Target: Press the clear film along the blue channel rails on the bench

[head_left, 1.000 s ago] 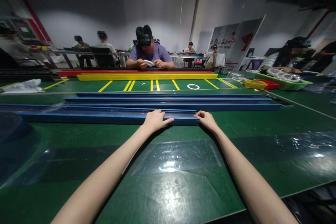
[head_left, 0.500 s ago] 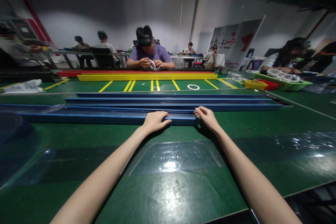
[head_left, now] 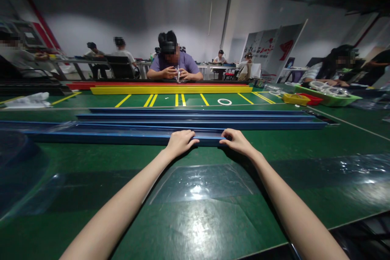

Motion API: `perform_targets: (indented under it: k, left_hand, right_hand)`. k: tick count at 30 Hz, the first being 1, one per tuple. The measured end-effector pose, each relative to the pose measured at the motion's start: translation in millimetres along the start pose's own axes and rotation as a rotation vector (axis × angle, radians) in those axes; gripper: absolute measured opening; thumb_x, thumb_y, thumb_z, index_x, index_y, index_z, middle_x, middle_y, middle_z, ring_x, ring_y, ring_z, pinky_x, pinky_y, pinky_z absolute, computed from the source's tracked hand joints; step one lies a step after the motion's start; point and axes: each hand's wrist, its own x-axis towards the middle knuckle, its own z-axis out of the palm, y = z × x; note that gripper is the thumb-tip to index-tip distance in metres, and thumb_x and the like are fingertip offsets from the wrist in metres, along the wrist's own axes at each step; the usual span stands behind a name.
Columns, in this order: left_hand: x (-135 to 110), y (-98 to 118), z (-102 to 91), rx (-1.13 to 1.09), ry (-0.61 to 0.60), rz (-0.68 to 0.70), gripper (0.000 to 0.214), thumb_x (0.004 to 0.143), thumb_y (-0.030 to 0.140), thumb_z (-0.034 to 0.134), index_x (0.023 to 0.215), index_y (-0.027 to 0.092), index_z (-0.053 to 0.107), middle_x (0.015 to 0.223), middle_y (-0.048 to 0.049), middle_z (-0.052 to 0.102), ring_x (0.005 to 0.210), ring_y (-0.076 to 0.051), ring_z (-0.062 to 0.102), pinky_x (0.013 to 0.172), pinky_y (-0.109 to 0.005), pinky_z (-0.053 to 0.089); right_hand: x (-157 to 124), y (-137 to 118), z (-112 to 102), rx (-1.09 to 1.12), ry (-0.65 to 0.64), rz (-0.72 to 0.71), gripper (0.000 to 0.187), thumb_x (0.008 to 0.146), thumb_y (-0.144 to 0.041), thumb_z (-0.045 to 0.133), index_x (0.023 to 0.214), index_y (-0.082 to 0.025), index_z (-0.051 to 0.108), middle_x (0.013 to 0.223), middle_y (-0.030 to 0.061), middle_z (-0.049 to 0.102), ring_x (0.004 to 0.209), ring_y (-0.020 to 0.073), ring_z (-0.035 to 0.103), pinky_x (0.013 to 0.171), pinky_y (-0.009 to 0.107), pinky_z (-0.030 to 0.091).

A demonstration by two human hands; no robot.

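Note:
A long blue channel strip [head_left: 122, 139] lies across the green table in front of me, with a raised rim along each side. My left hand [head_left: 182, 142] grips its near wall, fingers over the rim and thumb on the front face. At the strip's right end my right hand [head_left: 236, 140] is closed round the same near wall, its fingers curled inside and thumb in front. More blue channel strips [head_left: 274, 124] lie just behind, roughly parallel. Some fingertips of both hands are hidden inside the channel.
Clear plastic film [head_left: 201, 183] covers part of the green table nearer me. Beyond the blue strips are a yellow strip [head_left: 170, 89], a white ring [head_left: 224, 102], a yellow tray [head_left: 295, 98] and a green basket [head_left: 344, 99]. A co-worker [head_left: 173, 59] sits opposite, handling a ring.
My right hand has moved slightly left and down from the strip's end and closed on its near wall. My left hand stays in place. The co-worker opposite has turned the ring.

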Motion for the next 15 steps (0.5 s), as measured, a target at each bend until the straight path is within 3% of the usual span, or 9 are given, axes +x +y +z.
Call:
perform_targets:
  k: [6,15]
  left_hand:
    - [-2.2,-1.7,4.7,0.092,0.061,0.07,0.044,0.087,0.049,0.026,0.077,0.017,0.054,0.076,-0.0059,0.06,0.074,-0.017,0.054,0.06,-0.025,0.034]
    - [-3.3,-3.1,9.0,0.168,0.219,0.119,0.04,0.083,0.05,0.037,0.07,0.015,0.052,0.067,-0.0048,0.058,0.066,-0.016,0.053,0.056,-0.025,0.032]
  right_hand:
    - [0.4,-3.8,-1.1,-0.129,-0.006,-0.034,0.013,0.067,-0.03,0.051,0.068,-0.018,0.053,0.068,0.0013,0.055,0.061,0.0119,0.046,0.057,0.022,0.032]
    - [-1.2,-8.0,-7.4,-0.311,-0.07,-0.051,0.01,0.07,-0.027,0.049,0.073,-0.018,0.051,0.068,0.0009,0.055,0.059,0.011,0.044,0.053,0.021,0.028]
